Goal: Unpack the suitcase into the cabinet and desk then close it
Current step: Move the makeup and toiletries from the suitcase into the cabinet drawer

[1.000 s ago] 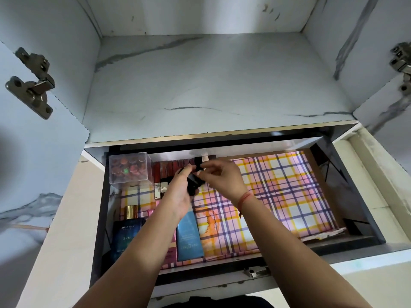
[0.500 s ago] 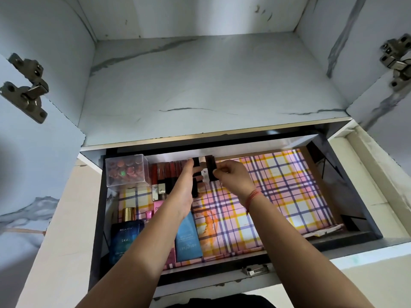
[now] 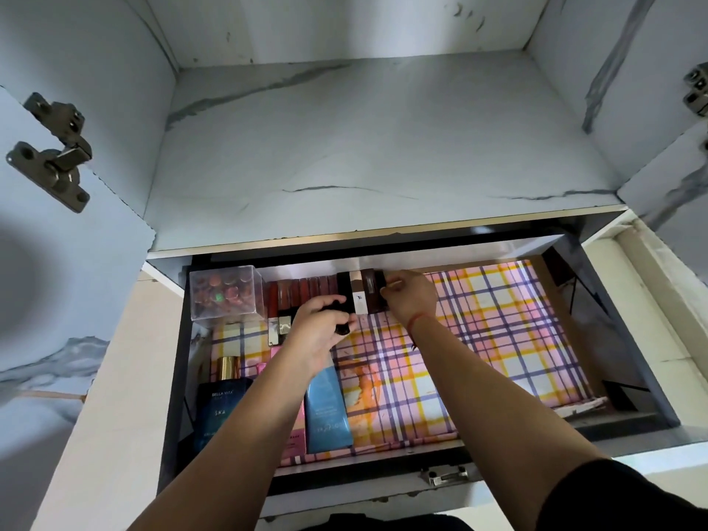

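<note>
1. We see both hands inside the open drawer [image 3: 364, 473], below the cabinet shelf [image 3: 364, 147].
2. left hand [image 3: 320, 335]: grip curled round a small dark tube [image 3: 342, 328], held just in front of the lipstick row [image 3: 306, 291].
3. right hand [image 3: 412, 297]: grip prob. pinching the dark brown box [image 3: 373, 291] at the row's right end; fingers hide the contact.
4. Btw. lipsticks & brown box: black box [image 3: 343, 287], white box [image 3: 359, 297], all against the back wall.
5. Clear box [image 3: 226, 293] sits back-left; blue perfume bottle [image 3: 218, 412] & light blue box [image 3: 327, 408] lie front-left on the plaid liner [image 3: 479, 331].
</note>
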